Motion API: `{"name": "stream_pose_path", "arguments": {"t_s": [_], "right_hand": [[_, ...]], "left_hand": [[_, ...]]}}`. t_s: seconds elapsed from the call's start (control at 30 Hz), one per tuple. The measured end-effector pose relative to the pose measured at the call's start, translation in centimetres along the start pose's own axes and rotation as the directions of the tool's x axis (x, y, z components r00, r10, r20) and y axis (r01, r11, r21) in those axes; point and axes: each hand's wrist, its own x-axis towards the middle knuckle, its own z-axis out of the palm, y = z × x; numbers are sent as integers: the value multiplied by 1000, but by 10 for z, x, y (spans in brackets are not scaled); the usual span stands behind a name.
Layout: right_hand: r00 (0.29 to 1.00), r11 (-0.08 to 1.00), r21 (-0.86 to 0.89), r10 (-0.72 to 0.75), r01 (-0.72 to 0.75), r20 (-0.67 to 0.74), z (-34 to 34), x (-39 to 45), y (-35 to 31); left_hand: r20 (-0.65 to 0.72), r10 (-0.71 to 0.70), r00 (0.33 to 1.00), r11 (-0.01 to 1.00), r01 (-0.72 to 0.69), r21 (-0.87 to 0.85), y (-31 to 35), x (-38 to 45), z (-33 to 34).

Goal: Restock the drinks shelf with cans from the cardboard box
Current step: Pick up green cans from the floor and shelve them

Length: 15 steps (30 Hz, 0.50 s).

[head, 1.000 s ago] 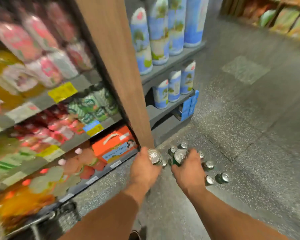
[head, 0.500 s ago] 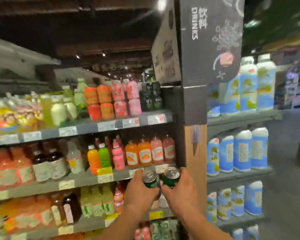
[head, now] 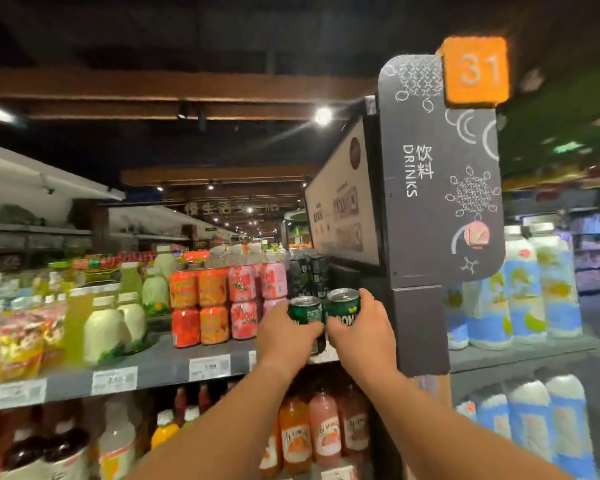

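Green cans (head: 305, 310) gripped, one per hand (head: 357, 337).

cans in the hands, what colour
Dark green with silver tops, cans seen in the head view.

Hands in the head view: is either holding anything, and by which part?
Yes. The left hand grips one green can round its body, and the right hand grips another green can likewise, tops left uncovered.

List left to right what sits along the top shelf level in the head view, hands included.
Pale green round bottles → orange-red stacked cans → pink stacked cans → left hand gripping a green can → right hand gripping another green can → DRINKS sign panel → blue-white bottles.
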Motion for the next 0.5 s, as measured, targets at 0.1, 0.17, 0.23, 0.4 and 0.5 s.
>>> {"name": "stream_pose_path", "arguments": {"t_s": [0.1, 0.17, 0.23, 0.4, 0.5], "right_hand": [[999, 1000, -7, 28, -28, -38, 20, 43, 1], [998, 997, -37, 67, -67, -2, 34, 68, 3], [993, 992, -75, 110, -106, 47, 48, 92, 9], [966, 960, -234, 197, -155, 165, 78, 133, 29], [933, 916, -399, 181, -45, 312, 93, 151, 42]], "left_hand": [[-3, 41, 999, 998, -40, 38, 4, 44, 22], [-3, 12, 1000, 998, -12, 69, 3, 70, 37], [-8, -33, 999, 993, 34, 109, 0, 93, 52], [18, -141, 990, 979, 137, 151, -18, 134, 82], [29, -184, 982, 968, 176, 178, -26, 151, 100]]}}
